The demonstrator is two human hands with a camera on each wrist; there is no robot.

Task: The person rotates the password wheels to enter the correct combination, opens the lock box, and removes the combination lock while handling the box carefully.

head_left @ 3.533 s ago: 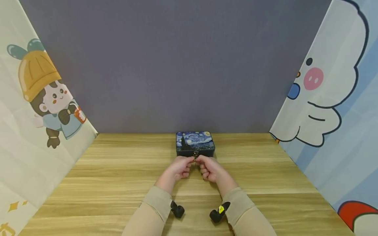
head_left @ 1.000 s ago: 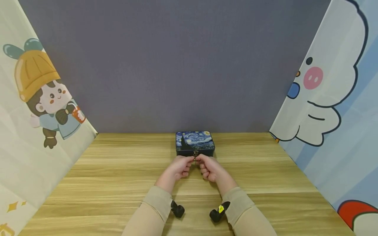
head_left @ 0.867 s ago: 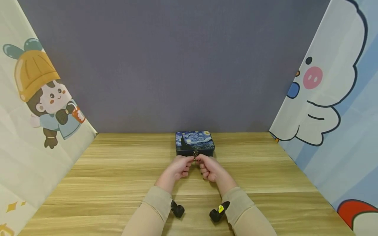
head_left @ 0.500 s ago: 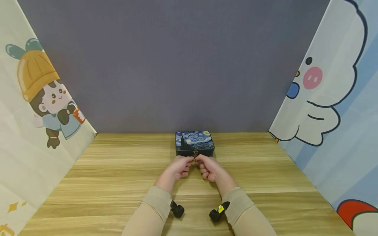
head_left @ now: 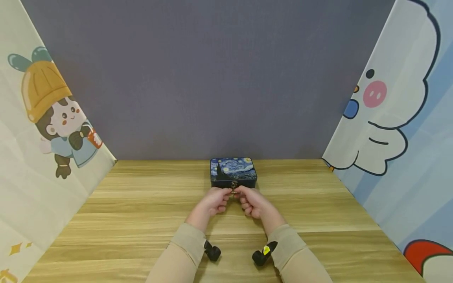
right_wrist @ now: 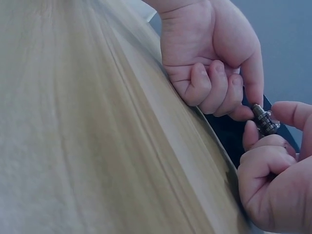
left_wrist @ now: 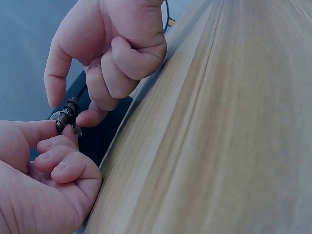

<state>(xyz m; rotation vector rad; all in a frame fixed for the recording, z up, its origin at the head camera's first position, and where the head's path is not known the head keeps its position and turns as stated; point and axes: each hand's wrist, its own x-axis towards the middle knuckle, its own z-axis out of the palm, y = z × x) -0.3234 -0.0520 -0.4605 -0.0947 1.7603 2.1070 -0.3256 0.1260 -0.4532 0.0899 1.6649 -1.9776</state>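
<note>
A tin box [head_left: 232,168] with a starry night painting on its lid stands at the back of the wooden table, its lid down. At the front clasp [head_left: 234,184] is a small, dark metal combination padlock [right_wrist: 264,120] with ringed dials. My left hand [head_left: 215,200] pinches one end of the padlock between thumb and index finger. Curled round the dialled part are the thumb and index finger of my right hand [head_left: 253,201]; a narrow gap appears beside the thumb in the wrist views. The other fingers of both hands are folded in. Dial numbers are too small to read.
The wooden table [head_left: 155,220] spreads around both forearms. A grey wall panel [head_left: 219,78] rises right behind the box. Cartoon-printed cloths [head_left: 35,188] flank the table on both sides. Black wrist mounts [head_left: 212,251] stick out from the sleeves.
My right hand and forearm have shifted very slightly to the right. The left hand stays at the padlock, and the tin box has not moved.
</note>
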